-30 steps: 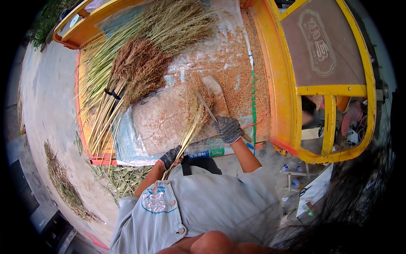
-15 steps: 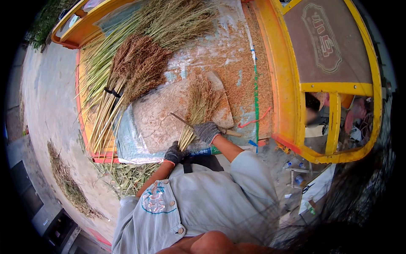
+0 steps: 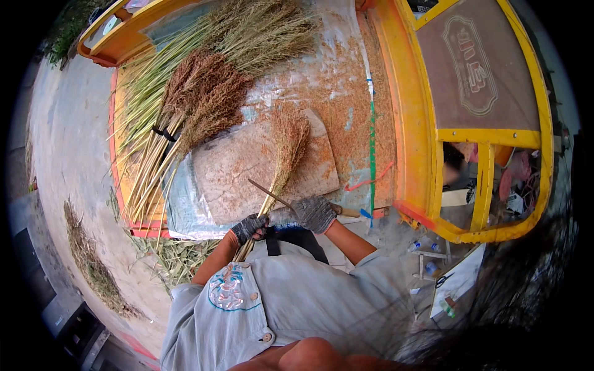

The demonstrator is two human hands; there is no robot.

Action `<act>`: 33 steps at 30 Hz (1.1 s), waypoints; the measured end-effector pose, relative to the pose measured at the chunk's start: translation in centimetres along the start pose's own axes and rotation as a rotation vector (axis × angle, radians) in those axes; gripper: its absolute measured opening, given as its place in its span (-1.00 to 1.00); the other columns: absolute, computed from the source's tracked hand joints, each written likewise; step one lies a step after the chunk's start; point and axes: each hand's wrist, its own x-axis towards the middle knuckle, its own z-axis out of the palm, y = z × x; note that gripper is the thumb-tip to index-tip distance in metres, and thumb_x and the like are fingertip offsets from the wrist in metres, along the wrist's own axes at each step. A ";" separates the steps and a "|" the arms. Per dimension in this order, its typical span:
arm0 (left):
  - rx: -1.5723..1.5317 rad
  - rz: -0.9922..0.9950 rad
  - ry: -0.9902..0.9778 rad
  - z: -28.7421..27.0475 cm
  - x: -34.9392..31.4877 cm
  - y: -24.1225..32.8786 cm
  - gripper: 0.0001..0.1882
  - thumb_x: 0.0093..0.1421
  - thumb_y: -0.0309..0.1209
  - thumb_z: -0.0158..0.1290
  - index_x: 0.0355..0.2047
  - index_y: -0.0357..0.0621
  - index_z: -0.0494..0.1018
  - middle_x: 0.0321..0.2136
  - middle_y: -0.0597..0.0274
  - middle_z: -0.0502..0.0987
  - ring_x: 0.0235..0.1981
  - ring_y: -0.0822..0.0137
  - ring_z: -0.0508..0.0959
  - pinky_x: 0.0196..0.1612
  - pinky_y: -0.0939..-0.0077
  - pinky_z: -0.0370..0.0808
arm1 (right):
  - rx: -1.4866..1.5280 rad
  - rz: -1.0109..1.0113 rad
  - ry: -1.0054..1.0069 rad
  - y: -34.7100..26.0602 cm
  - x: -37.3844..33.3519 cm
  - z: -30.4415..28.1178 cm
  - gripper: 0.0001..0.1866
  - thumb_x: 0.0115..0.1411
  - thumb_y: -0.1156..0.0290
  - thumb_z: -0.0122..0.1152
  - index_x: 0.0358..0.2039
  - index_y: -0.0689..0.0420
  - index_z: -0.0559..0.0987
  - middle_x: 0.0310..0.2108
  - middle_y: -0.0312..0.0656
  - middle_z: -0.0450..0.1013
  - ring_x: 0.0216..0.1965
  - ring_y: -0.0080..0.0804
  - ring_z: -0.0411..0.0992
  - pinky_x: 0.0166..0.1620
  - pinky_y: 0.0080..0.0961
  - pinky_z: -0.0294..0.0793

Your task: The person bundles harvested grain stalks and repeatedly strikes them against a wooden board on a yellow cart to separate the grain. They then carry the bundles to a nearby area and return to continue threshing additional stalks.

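My left hand [image 3: 250,228], in a dark grey knit glove, is closed around the pale stalks of a bunch of broomcorn [image 3: 289,137]. The stalk ends stick out below this hand toward my shirt, and the reddish, bushy seed heads point away from me over a worn flat board [image 3: 232,179]. Gloved as well, my right hand [image 3: 314,214] grips a thin-bladed knife [image 3: 267,191]. Its narrow dark blade slants up and left across the stalks just above my left hand. A wooden handle end shows to the right of the right hand.
A tied reddish broomcorn bundle [image 3: 207,93] and a larger greenish heap [image 3: 266,31] lie at the far left. Loose seeds cover the plastic sheet [image 3: 346,80]. A yellow metal frame [image 3: 408,136] rises at the right. Dry stalks [image 3: 96,266] lie on the ground at left.
My right hand has moved slightly right and toward me with the knife. The bunch looks narrower and stands straighter, and its stalk ends now show below my left hand.
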 end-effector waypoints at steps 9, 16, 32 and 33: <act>0.164 -0.087 0.316 -1.9 0.8 -2.3 -0.59 0.16 0.07 -0.13 -0.55 0.02 0.33 -0.76 0.44 0.25 -0.75 0.54 0.23 -0.72 0.67 0.17 | -0.165 0.192 -0.330 10.2 7.2 6.6 -0.70 0.14 0.18 -0.14 -0.36 0.10 0.50 -0.43 -0.07 0.50 -0.38 -0.15 0.49 -0.36 -0.15 0.42; 0.071 -0.065 0.277 0.4 -0.7 -0.3 -0.60 0.16 0.06 -0.12 -0.56 0.03 0.28 -0.75 0.50 0.17 -0.75 0.59 0.12 -0.72 0.72 0.06 | -0.122 0.290 -0.312 12.5 10.4 3.7 -0.64 0.18 0.16 -0.18 -0.25 0.13 0.49 -0.31 -0.01 0.48 -0.27 -0.05 0.46 -0.23 -0.12 0.40; -0.134 -0.134 -0.064 -0.5 -1.6 -2.0 -0.53 0.13 0.16 -0.15 -0.49 0.01 0.30 -0.76 0.50 0.11 -0.81 0.63 0.08 -0.79 0.77 0.02 | -0.134 0.302 0.071 5.3 2.0 0.3 -0.66 0.12 0.07 -0.06 -0.43 0.11 0.48 -0.54 -0.11 0.46 -0.45 -0.19 0.45 -0.34 -0.17 0.40; -0.147 -0.131 -0.061 -1.4 -1.6 -2.6 -0.53 0.12 0.17 -0.16 -0.49 0.02 0.30 -0.76 0.50 0.12 -0.81 0.63 0.08 -0.79 0.77 0.03 | -0.116 0.210 0.031 2.7 0.8 1.6 -0.67 0.13 0.10 -0.07 -0.42 0.10 0.49 -0.53 -0.10 0.46 -0.45 -0.19 0.46 -0.36 -0.18 0.40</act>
